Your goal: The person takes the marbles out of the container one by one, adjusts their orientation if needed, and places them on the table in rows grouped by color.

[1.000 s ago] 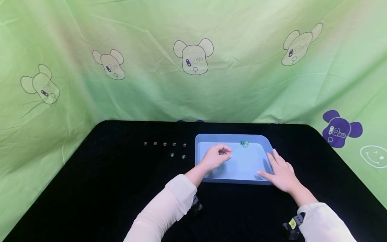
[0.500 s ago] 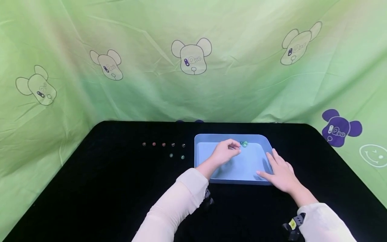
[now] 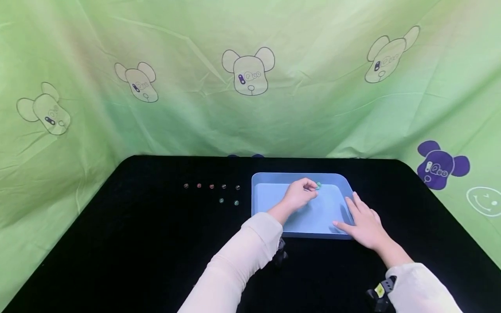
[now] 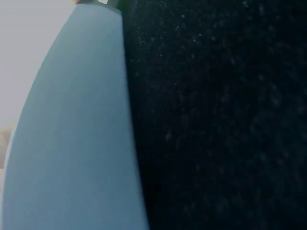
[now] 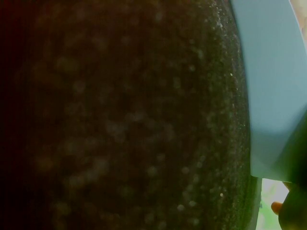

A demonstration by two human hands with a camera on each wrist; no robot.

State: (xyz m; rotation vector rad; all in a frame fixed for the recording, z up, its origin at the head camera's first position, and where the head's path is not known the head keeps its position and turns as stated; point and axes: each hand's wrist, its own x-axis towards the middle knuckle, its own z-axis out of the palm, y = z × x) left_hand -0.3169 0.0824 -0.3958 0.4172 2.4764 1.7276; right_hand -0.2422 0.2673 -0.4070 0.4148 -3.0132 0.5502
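Note:
My left hand [image 3: 299,194] is over the blue tray [image 3: 270,174], fingers bent toward a few green glass marbles at its far side. One green marble [image 3: 318,185] shows just past the fingertips; the fingers hide the ones beside it. Whether the thumb and fingers pinch a marble cannot be made out. At the tray's near right corner my right hand [image 3: 365,224] rests on the rim, fingers spread. In the left wrist view the tray wall [image 4: 76,120] fills the left part. The right wrist view has the tray wall [image 5: 273,86] at the right edge.
Left of the tray, a back row of several small marbles [image 3: 212,186] lies on the black tabletop [image 3: 137,243]. Two greenish marbles, including one [image 3: 236,202], lie in front of that row. A green printed curtain [image 3: 188,121] hangs behind and at the sides.
My left hand has moved right and slightly away across the tray to the green marbles, covering part of the cluster. My right hand stays on the tray's rim.

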